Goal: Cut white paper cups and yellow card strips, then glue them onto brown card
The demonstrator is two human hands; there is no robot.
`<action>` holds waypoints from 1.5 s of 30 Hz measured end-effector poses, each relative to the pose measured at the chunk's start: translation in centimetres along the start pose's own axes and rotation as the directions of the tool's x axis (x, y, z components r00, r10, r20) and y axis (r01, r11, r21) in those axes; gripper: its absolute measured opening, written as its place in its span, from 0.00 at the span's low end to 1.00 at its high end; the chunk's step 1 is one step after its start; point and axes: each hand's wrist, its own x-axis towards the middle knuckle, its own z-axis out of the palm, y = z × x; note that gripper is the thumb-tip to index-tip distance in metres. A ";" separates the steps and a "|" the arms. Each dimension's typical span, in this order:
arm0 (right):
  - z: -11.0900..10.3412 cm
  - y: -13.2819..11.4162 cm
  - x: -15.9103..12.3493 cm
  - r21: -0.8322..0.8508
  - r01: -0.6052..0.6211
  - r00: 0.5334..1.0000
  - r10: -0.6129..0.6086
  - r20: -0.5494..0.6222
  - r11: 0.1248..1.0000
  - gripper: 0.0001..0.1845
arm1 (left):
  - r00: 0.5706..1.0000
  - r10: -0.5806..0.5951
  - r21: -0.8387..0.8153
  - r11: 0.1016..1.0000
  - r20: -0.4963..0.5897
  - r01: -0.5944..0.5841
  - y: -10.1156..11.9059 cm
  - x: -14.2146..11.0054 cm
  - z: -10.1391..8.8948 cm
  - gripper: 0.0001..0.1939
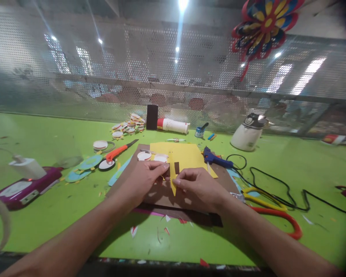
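Observation:
A narrow yellow paper strip (172, 175) stands between my two hands, its pointed end toward me. My right hand (200, 186) pinches the strip near its lower end with thumb and fingertips. My left hand (147, 179) is closed, thumb against fingers, at the strip's left side; what lies in its fingertips is partly hidden. Beneath are brown sheets (161, 198) and a larger yellow sheet (184, 148). Two white discs with red edging, one a white disc (144, 156), lie just beyond my left hand. A blue glue gun (217, 158) rests to the right of the yellow sheet.
An orange utility knife (119, 151) and light-blue paper discs (90, 162) lie left, near a purple power strip (29, 186). On the right are scissors (291, 223) with red and yellow handles, a black cord (288, 188) and a white kettle-like container (247, 134). Paper scraps litter the front.

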 end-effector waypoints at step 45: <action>0.1 -0.3 0.1 0.002 -0.038 0.999 0.038 -0.019 0.999 0.10 | 0.999 0.044 -0.017 0.999 0.012 -0.044 0.1 -0.1 0.1 0.18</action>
